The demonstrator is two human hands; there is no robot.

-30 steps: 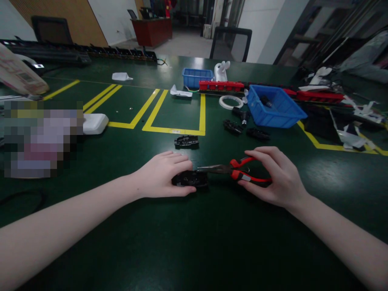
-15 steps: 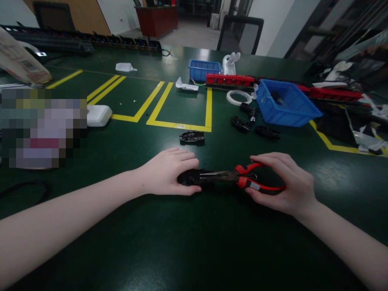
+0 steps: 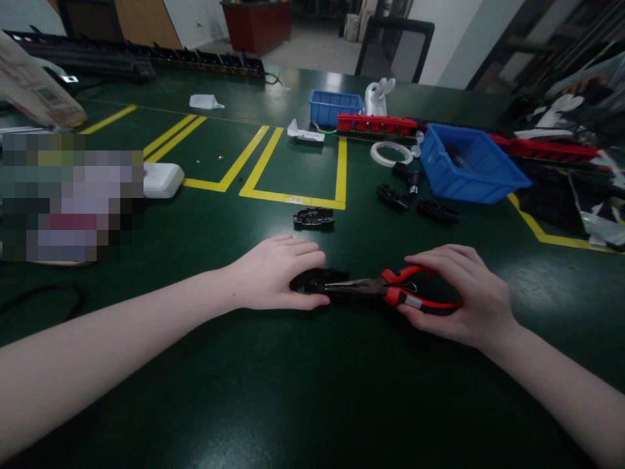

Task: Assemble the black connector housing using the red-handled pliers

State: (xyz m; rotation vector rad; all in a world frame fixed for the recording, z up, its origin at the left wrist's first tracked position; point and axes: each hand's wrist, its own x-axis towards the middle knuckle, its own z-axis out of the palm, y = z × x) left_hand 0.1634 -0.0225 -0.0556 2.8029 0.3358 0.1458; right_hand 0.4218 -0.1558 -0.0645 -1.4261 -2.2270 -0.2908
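Observation:
My left hand (image 3: 288, 273) grips a black plastic part (image 3: 312, 281) between thumb and fingers, low over the green table. Its left end is hidden in the palm. In my right hand (image 3: 463, 296) are red-handled long-nose pliers (image 3: 390, 286), the fingers and thumb around the two spread handles. The plier jaws point left and their tips reach the black part; whether they pinch it I cannot tell. Beyond my left hand lies a similar black piece (image 3: 313, 218), apart from both hands.
Two more black pieces (image 3: 393, 197) and a black cylindrical tool (image 3: 409, 177) lie before a blue bin (image 3: 471, 166). A white tape roll (image 3: 390, 154), red strips (image 3: 375, 124) and a smaller blue bin (image 3: 334, 107) are behind. A white case (image 3: 163, 180) sits left.
The view has shifted slightly, so the table items appear a little farther right and higher. Both hands keep their hold on the black part and the pliers.

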